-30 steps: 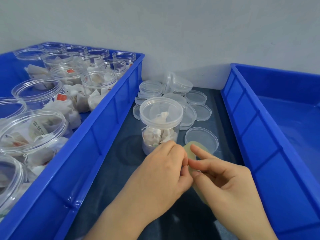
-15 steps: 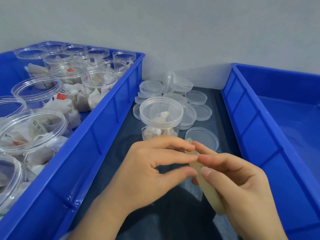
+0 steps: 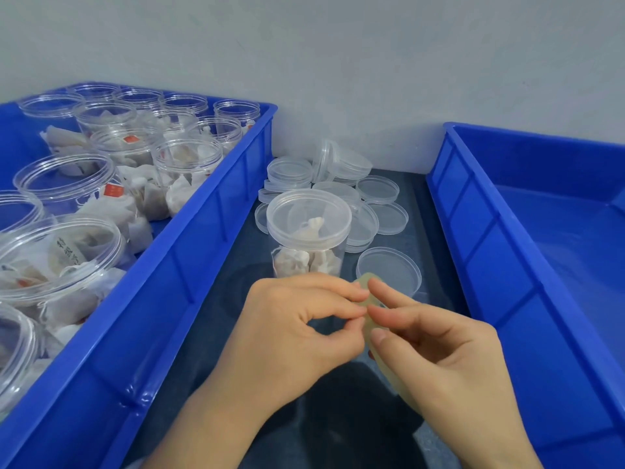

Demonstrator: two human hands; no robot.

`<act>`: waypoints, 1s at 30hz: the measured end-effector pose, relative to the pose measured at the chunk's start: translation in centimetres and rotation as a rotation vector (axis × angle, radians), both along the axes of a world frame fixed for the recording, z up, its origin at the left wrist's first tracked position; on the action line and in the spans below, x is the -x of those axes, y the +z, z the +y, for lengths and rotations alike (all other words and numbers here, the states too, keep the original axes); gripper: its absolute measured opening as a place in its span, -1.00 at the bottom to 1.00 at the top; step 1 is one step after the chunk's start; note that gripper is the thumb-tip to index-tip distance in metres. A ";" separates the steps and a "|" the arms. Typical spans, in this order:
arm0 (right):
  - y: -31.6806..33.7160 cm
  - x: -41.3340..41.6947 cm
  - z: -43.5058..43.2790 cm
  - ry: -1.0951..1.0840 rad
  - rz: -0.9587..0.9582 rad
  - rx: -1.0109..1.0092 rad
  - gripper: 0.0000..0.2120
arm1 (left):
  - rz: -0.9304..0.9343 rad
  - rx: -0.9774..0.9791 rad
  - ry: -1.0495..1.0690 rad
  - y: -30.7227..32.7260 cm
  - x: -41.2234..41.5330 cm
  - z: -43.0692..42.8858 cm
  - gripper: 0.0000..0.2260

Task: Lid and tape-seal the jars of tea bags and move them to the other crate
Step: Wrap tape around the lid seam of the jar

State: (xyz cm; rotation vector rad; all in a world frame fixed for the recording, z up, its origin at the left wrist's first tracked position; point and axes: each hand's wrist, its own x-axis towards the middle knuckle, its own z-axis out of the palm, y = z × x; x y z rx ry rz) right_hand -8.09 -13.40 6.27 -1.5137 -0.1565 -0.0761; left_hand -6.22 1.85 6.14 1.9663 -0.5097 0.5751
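Hands meet low in the gap between two blue crates. Your left hand pinches thumb and forefinger together at the edge of the tape, a pale yellowish roll; whether a loose end lies between the tips is too small to tell. Your right hand grips the roll, thumb on its near face, the other fingers curled behind it, forefinger laid along its top.

Just beyond your knuckles the jar stands upright on the dark table, tea bags inside, its lid on. One spare lid lies flat just right of the jar, near the roll. Farther back, loose lids lie heaped and overlapping against the wall, one tipped on edge.

The left crate is packed with open jars of tea bags. The right crate runs along the right side, well apart from the jar.
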 end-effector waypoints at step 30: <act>0.5 0.2 0.1 0.010 0.021 -0.034 -0.80 | -0.090 -0.127 -0.058 0.1 -0.2 0.8 -0.91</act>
